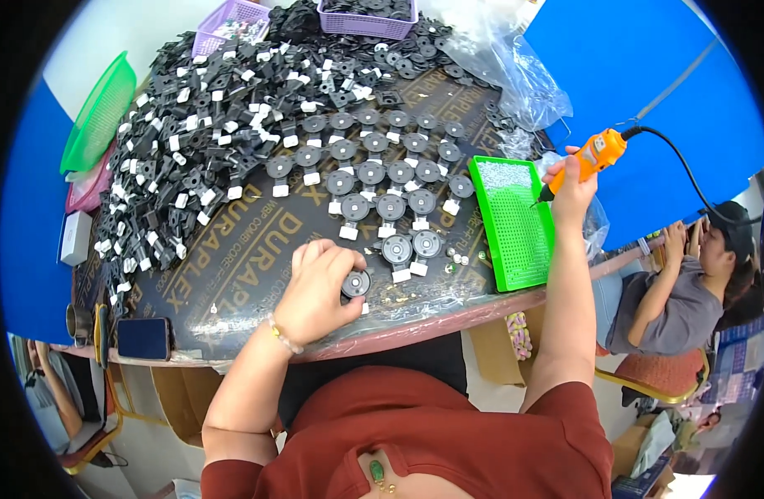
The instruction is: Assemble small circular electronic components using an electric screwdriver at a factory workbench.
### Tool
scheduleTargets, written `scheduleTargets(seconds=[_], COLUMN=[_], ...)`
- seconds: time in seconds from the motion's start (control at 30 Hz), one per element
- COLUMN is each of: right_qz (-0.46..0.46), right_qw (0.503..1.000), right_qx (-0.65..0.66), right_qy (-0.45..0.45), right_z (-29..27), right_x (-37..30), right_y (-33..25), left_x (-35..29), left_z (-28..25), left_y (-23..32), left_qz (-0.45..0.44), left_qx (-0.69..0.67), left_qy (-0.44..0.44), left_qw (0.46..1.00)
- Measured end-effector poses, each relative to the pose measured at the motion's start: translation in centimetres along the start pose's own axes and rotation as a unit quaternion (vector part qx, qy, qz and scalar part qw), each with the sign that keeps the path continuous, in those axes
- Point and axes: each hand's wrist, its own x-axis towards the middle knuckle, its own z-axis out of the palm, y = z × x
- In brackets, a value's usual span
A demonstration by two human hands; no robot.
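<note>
"Where is the round black part (357, 284)?"

"It's left of the green tray (493, 237), pinched in the left hand (317, 281). The fingertips are on its far edge and the thumb is on its near edge, so it sits at that hand's right side."

"And the right hand (571, 190)?"

"It's wrapped around an orange screwdriver (605, 150), up by the tray's right side. The tip points over the tray. I can't tell if it touches anything there."

"What's in the tray?"

"Lots of tiny silvery bits (508, 176), mostly at its far end."

"What else is there?"

"More round parts (390, 207) lie in rows on the dark tabletop (240, 291), left of the tray. A big heap of black and white pieces (207, 158) is farther left. A clear plastic bag (515, 79) is behind the tray. A phone (144, 338) lies far to its left. Another person (685, 303) sits off to its right."
</note>
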Motion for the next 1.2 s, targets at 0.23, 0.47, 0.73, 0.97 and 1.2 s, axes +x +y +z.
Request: scheduleTargets(seconds=[0.23,0.47,0.73,0.97,1.2], right_qz=[-0.002,-0.002,0.001,-0.014,-0.085], right_qw=[0.999,1.0,1.0,1.0,0.98], right_qx=[-0.022,-0.012,0.011,0.0,0.17], right_qy=[-0.023,-0.011,-0.012,-0.004,-0.058], right_z=[0.3,0.7,0.9,0.5,4.8], right_x=[0.4,0.2,-0.3,0.0,-3.7], right_y=[1.1,1.4,1.2,0.8,-6.6], left_x=[-0.5,-0.5,-0.4,-0.4,-0.5], left_z=[0.1,0.6,1.1,1.3,1.6], left_y=[-0.8,-1.1,-1.2,-1.1,-1.3], left_qz=[0.027,0.014,0.022,0.015,0.012], left_qx=[-0.016,0.005,0.012,0.003,-0.029], left_qy=[0.05,0.044,0.055,0.055,0.053], left_qw=[0.998,0.999,0.998,0.998,0.998])
